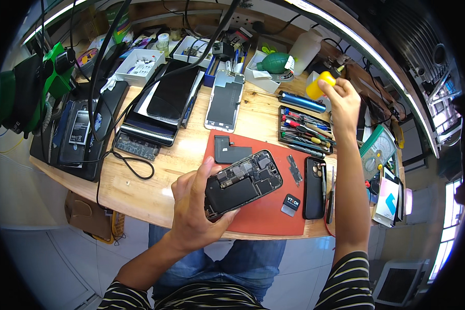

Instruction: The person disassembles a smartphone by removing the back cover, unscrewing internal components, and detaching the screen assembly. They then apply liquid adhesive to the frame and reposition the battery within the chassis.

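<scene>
My left hand [194,206] is closed around an opened smartphone [243,181], tilted above the red mat [266,227]. The phone's screen is off, so its circuit board, camera modules and black battery face up. At the far right, my raised right hand [341,98] pinches a small yellow plastic bottle [318,87] over the back of the bench. Partly behind the phone lies a loose black battery [232,151]. On the mat's right side are a slim metal bracket [294,170], a small black-and-silver scraper card [290,205] and a black phone case [313,191].
A black tray of screwdrivers and tweezers [305,129] sits right of the mat, with a blue cylinder [302,102] behind it. A detached phone screen [225,101] lies farther back. Black cables [101,139] hang across the left side. A green multimeter [374,152] stands beyond my right forearm.
</scene>
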Motion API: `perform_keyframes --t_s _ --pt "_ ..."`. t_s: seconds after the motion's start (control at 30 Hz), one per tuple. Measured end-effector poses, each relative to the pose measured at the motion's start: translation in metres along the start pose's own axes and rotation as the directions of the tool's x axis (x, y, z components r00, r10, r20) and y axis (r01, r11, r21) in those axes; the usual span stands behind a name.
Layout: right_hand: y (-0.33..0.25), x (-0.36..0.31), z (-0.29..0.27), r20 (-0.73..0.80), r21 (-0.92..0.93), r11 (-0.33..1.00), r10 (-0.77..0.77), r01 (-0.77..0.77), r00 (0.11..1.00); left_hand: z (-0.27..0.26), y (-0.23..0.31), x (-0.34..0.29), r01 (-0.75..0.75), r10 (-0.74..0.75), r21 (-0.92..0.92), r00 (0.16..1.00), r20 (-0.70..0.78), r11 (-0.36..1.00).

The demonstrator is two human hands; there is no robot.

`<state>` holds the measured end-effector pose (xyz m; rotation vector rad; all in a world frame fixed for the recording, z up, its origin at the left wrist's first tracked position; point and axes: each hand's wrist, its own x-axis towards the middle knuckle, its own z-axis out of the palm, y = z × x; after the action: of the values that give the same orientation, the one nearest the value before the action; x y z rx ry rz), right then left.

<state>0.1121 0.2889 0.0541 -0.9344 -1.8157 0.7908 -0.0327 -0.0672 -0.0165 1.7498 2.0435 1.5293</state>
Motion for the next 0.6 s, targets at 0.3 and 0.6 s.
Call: perform_keyframes --t_s 0.3,0.6 --pt "-0.081 -0.258 -0.057 0.302 0.329 0.886 0.23 -0.327 0.925 -0.001 -0.004 -0.003 -0.006 0.006 -0.004 1.0 0.008 1.0" --pt "-0.086 -0.295 -0.039 0.633 0.498 0.472 0.375 -0.727 0.677 0.001 -0.008 0.001 0.011 0.004 -0.12 0.992 0.125 0.993"
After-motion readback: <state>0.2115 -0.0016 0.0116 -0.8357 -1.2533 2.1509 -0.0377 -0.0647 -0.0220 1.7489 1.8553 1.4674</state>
